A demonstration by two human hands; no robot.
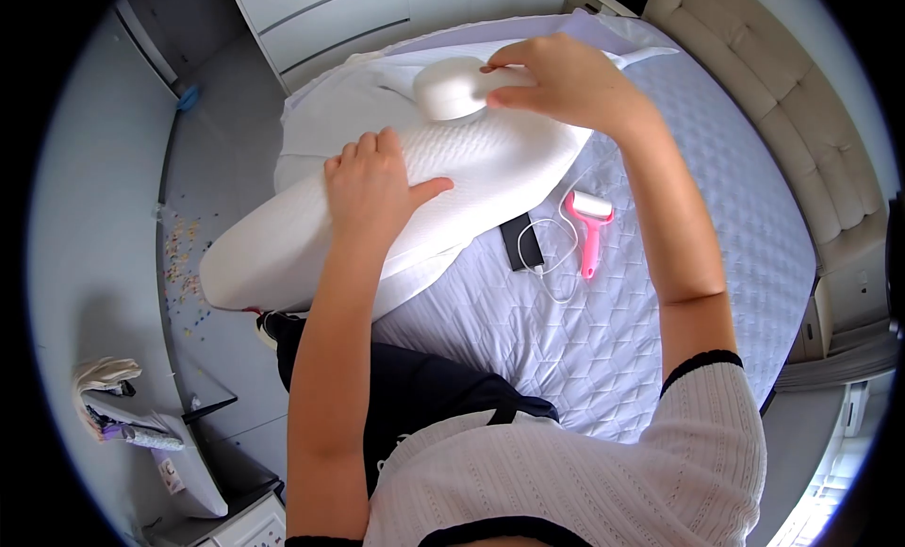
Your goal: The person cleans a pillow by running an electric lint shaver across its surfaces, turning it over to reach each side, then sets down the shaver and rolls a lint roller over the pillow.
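A white textured pillow [490, 179] lies slantwise across the bed in front of me. My left hand [366, 193] grips its left part, fingers bent over the far side and thumb stretched across the top. My right hand [556, 80] is closed around the handle of a white device with a round, thick head, which looks like a fabric shaver [451, 90]. Its head is at the pillow's upper surface; its underside is hidden. A thin white cable [566, 217] runs below my right hand toward a black power bank [520, 241] on the bed.
A pink-handled lint roller [591, 231] lies on the quilted grey bed cover [735, 217]. White fabric [320, 123] is bunched beyond the pillow. A tufted headboard [773, 94] stands on the right, white drawers [330, 24] behind. Small colourful bits [184, 255] are scattered over the floor.
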